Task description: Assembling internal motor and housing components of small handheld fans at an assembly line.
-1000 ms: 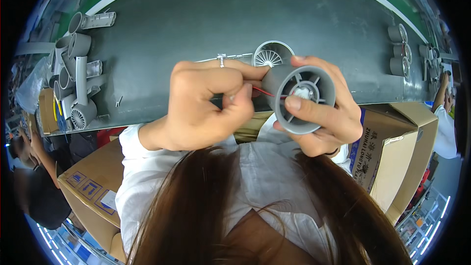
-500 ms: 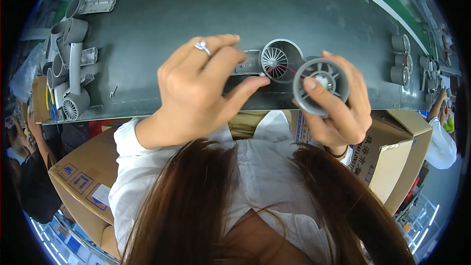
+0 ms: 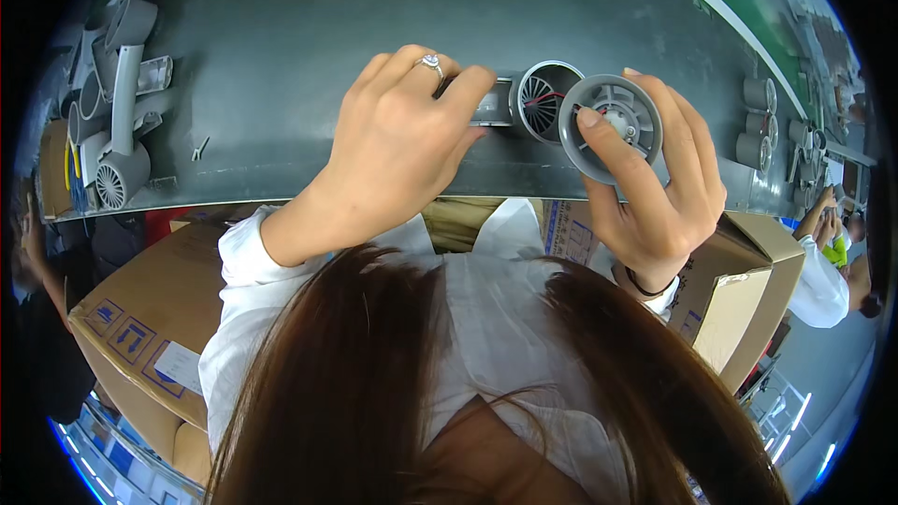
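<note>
Cylinder [image 3: 613, 96] clamped in right hand [image 3: 659, 192], thumb [image 3: 610, 142] inside it, housing [image 3: 539, 108] between hands, left hand [image 3: 400, 142] by handle [image 3: 494, 104], grip unclear

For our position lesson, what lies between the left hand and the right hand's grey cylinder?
The head view shows a round grey housing with red wire there.

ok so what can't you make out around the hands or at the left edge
All in the head view:
Whether the left hand touches the flat grey piece: the hand covers that spot.
Rightward run of the red wire: lost behind the grey spoked housing.
Co-worker at far left: dark, cut off by the lens rim.
</note>
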Action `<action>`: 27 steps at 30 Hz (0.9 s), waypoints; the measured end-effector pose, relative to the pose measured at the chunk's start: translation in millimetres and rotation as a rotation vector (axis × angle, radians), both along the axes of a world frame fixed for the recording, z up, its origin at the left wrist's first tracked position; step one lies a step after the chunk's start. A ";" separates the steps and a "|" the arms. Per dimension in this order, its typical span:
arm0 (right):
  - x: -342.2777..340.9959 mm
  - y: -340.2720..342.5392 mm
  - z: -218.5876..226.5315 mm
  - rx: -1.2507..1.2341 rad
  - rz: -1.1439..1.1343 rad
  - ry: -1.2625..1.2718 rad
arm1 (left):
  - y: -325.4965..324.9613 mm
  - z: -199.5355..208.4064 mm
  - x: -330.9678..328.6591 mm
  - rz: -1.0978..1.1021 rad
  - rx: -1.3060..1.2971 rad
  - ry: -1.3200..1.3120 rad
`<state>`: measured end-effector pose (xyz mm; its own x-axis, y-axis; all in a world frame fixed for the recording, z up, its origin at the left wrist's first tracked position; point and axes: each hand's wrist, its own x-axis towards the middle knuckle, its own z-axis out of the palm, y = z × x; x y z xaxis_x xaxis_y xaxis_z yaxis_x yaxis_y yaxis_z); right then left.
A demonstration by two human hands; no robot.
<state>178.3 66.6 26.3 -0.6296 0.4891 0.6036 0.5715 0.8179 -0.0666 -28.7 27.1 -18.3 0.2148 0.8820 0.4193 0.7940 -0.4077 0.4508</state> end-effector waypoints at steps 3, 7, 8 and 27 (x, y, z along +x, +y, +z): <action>-4.5 1.4 2.8 -0.012 0.032 -0.019 | -2.7 -1.8 1.8 0.020 0.005 -0.024; -10.3 1.4 3.4 -0.047 0.065 -0.030 | -3.8 -7.8 6.0 0.017 0.002 -0.105; -11.5 0.7 4.4 -0.047 0.070 -0.036 | -4.0 -8.2 7.9 0.022 0.002 -0.110; -13.5 3.6 -14.9 -0.721 0.133 0.486 | 2.5 -10.5 14.3 -0.011 -0.137 -0.256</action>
<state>164.7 70.2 11.4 -0.4627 0.7952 0.3919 0.2486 0.5407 -0.8037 -14.4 29.6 -28.8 0.1269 0.9326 0.3378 0.6431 -0.3367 0.6878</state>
